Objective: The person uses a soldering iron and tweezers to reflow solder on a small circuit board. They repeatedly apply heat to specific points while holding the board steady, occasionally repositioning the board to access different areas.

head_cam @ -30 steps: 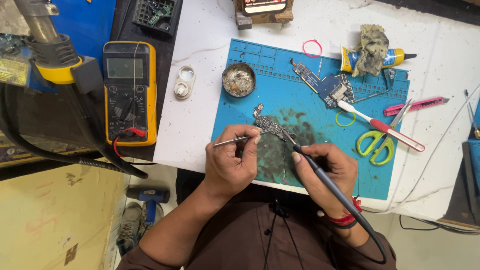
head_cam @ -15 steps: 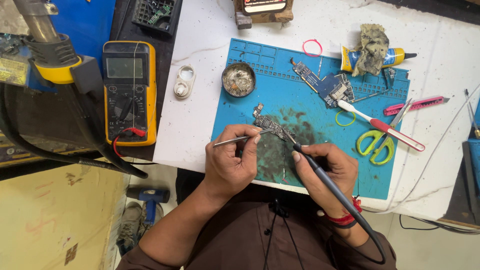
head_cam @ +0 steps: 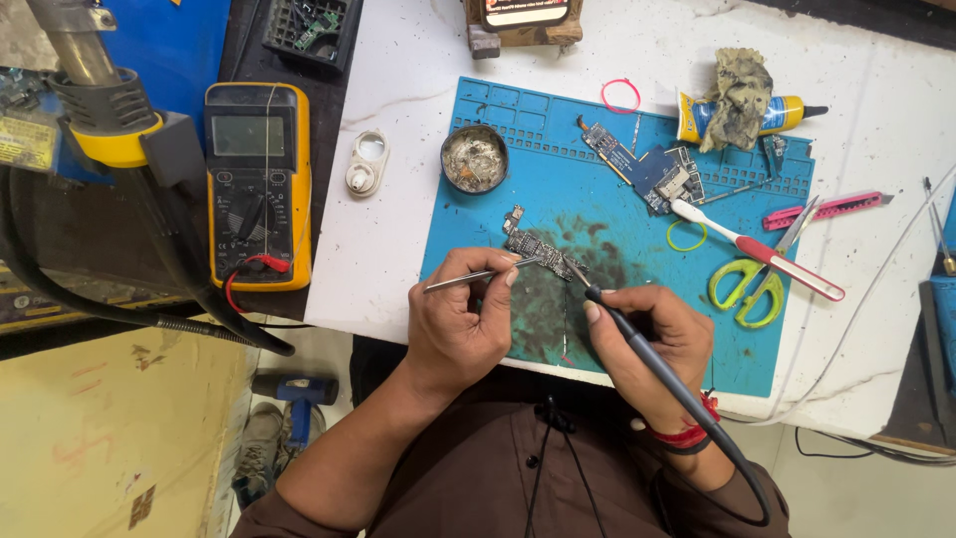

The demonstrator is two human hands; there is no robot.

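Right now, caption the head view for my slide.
Left hand steadies tweezers and right hand applies soldering iron to small circuit board on blue mat.

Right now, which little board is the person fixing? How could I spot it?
Find the blue mat on the white table. Near its middle, over the dark smudge, lies a thin board, where the tweezers and soldering iron meet. The other board lies farther up, untouched.

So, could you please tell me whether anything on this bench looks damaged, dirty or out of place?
Yes: the blue work mat carries a dark scorched-looking stain around the small circuit board held by the tweezers, and a grimy rag is draped over the yellow tube.
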